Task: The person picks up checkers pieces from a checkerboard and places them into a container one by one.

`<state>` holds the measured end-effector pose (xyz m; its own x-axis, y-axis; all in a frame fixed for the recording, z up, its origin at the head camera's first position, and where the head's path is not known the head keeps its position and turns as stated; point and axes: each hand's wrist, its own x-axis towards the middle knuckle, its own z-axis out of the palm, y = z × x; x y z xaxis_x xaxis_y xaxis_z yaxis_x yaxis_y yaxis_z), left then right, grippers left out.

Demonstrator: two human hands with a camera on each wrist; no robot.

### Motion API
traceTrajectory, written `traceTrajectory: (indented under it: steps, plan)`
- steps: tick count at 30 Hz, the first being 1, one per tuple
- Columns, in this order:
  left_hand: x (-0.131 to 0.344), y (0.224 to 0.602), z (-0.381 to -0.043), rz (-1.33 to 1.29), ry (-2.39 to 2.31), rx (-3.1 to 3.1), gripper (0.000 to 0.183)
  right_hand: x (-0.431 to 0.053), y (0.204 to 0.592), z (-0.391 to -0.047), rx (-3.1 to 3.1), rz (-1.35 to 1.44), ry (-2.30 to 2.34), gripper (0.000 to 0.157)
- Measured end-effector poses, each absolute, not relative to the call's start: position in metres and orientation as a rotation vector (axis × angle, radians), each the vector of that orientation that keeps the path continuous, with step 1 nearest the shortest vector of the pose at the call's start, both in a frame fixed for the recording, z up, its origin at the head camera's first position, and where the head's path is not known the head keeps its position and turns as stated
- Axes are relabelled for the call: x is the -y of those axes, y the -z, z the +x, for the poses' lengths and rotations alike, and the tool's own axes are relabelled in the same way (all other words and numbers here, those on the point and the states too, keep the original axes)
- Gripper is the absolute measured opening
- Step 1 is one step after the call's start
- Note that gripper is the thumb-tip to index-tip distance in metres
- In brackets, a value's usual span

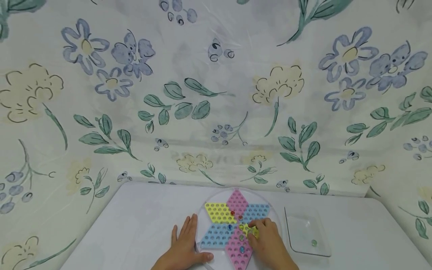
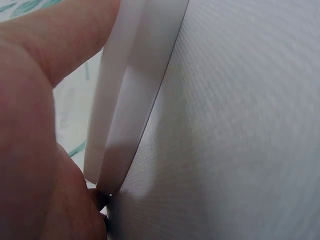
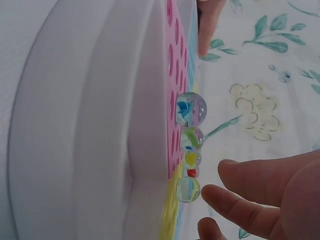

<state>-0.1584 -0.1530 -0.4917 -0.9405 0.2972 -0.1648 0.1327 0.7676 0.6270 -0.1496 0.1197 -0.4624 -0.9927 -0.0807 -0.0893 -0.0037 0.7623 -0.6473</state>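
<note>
Left hand [image 1: 180, 245], straight-fingered, touches game board [image 1: 235, 224]; right hand [image 1: 269, 242], fingers parted, hovers by 1 marble [image 3: 188, 189]; floral cloth [image 1: 233, 112] lettering [image 1: 210, 159] blurred.

Only writing I can spot is some pale grey lettering [image 1: 224, 159] on the floral cloth [image 1: 233, 112], low down behind the desk [image 1: 152, 217], right by a small yellow printed flower [image 1: 194, 163]. Looks mirrored, like print seen from the wrong side. Can kinda pick out an O, but the full word's too faint to call.
</note>
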Motion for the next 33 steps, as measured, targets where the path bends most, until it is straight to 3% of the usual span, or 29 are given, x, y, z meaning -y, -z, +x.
traceTrajectory:
  steps: [21, 33]
  plan:
    - [0.154, 0.493, -0.163, 0.323, -0.908, -2.702, 0.13, -0.12, 0.471, -0.155, -2.759, -0.064, 0.965, 0.026]
    - [0.152, 0.494, -0.166, 0.262, -0.879, -2.699, 0.132, -0.125, 0.474, -0.156, -2.783, -0.149, 1.03, 0.013]
